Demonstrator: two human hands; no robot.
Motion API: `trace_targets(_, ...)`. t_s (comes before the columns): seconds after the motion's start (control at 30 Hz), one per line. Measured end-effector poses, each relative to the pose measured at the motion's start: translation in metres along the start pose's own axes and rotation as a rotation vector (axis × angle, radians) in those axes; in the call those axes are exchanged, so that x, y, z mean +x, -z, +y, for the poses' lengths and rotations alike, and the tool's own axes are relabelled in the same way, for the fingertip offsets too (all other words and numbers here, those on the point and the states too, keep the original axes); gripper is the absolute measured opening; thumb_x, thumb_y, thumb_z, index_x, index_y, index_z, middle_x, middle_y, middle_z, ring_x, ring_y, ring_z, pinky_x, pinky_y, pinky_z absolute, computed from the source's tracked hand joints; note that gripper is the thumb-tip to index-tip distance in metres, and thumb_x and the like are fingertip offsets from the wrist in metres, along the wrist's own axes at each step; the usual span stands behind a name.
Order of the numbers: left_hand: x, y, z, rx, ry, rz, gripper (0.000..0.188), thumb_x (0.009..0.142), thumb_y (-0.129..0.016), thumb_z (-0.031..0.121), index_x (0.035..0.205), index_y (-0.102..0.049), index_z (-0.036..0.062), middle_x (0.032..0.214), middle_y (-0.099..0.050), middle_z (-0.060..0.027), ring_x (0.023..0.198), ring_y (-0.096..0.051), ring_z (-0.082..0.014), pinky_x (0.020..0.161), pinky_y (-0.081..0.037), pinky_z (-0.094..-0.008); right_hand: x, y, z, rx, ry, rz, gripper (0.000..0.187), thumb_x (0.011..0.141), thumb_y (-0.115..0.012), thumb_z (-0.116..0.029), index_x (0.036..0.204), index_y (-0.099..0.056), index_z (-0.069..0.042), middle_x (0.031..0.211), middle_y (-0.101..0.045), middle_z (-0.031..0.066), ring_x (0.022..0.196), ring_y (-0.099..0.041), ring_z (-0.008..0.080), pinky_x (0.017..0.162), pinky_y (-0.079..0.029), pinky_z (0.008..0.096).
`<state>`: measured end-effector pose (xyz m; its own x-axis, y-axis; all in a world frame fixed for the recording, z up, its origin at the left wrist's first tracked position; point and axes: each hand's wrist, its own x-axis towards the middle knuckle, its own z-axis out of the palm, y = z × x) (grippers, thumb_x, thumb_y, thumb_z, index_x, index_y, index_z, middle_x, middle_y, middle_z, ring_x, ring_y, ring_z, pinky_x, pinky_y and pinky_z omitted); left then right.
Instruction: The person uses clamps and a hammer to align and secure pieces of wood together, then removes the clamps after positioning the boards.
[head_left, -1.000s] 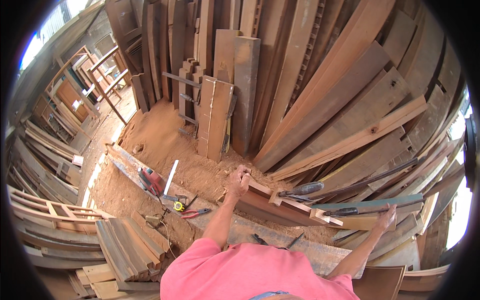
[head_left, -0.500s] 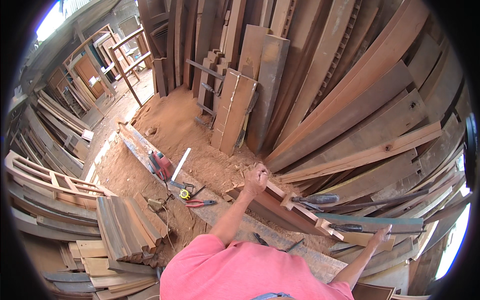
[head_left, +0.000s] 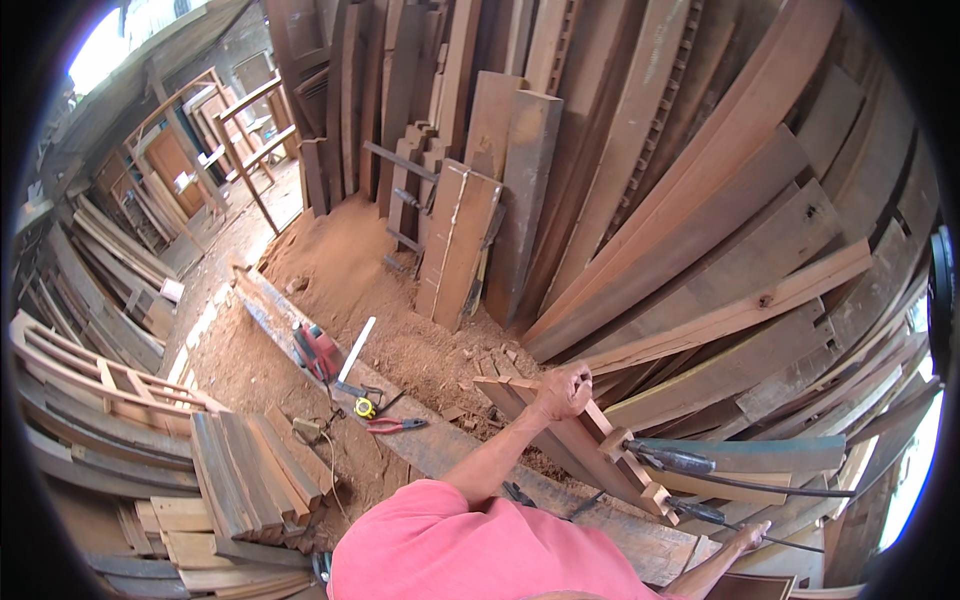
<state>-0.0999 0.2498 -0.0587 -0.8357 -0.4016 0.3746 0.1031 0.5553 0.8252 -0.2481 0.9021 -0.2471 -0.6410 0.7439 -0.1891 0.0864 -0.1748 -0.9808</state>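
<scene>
My left hand (head_left: 566,391) is closed on the upper edge of a reddish-brown wooden plank (head_left: 560,440), which stands on edge at a slant beside the workbench. Two bar clamps with black handles are on the plank's near right end: an upper clamp (head_left: 680,458) and a lower clamp (head_left: 702,512). Small wooden blocks (head_left: 616,442) sit by their jaws. At the lower right, my right hand (head_left: 748,536) is closed around the bar of the lower clamp; its fingers are small in view.
On the long, dusty workbench (head_left: 440,452) lie a red power tool (head_left: 318,352), a white strip (head_left: 357,348), a yellow tape measure (head_left: 364,408) and red-handled pliers (head_left: 395,426). Tall boards (head_left: 535,200) lean behind. Stacked planks (head_left: 245,460) stand left; sawdust (head_left: 345,250) covers the floor.
The plank and both clamps have swung down and toward me, the left hand shifting right and down with the plank. My right hand has moved lower. The view has shifted slightly.
</scene>
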Motion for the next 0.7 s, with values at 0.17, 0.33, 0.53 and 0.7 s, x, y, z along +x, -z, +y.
trace_targets(0.17, 0.031, 0.008, -0.024, 0.045, -0.011, 0.009, 0.013, 0.086, -0.058, 0.020, 0.089, -0.063, 0.0082, 0.072, -0.067, -0.0178, 0.070, -0.068, -0.0393, 0.064, -0.053, -0.0470, -0.023, 0.000, 0.009, 0.116, 0.045, -0.031, 0.057, 0.099, -0.063, -0.039, 0.140, -0.054, -0.001, 0.122, -0.058, 0.0112, 0.106, -0.056, 0.0227, 0.092, -0.047, 0.0401)
trace_targets(0.33, 0.037, 0.032, -0.063, 0.024, 0.073, 0.080, 0.015, 0.087, -0.055, 0.018, 0.089, -0.065, 0.0075, 0.073, -0.066, -0.0186, 0.071, -0.069, -0.0351, 0.066, -0.053, -0.0446, -0.059, -0.045, -0.021, 0.191, 0.151, -0.098, 0.049, 0.100, -0.063, -0.033, 0.136, -0.057, -0.001, 0.109, -0.058, 0.0039, 0.089, -0.050, 0.0159, 0.079, -0.043, 0.0337)
trace_targets(0.53, 0.026, 0.095, -0.153, -0.121, 0.142, 0.261, 0.016, 0.085, -0.050, 0.010, 0.084, -0.065, 0.0031, 0.071, -0.063, -0.0111, 0.065, -0.058, -0.0167, 0.063, -0.049, -0.0329, -0.169, -0.117, -0.081, 0.042, 0.198, -0.141, 0.026, 0.101, -0.062, -0.030, 0.085, -0.055, -0.010, 0.073, -0.042, -0.0050, 0.065, -0.041, 0.0099, 0.060, -0.037, 0.0320)
trace_targets(0.7, 0.036, 0.152, -0.239, -0.268, 0.172, 0.404, 0.015, 0.085, -0.050, 0.008, 0.083, -0.065, 0.0025, 0.075, -0.063, -0.0050, 0.073, -0.056, -0.0134, 0.067, -0.048, -0.0301, -0.319, -0.162, -0.163, 0.033, 0.327, -0.323, 0.027, 0.100, -0.063, -0.027, 0.082, -0.051, -0.011, 0.075, -0.040, -0.0048, 0.068, -0.040, 0.0088, 0.061, -0.036, 0.0289)
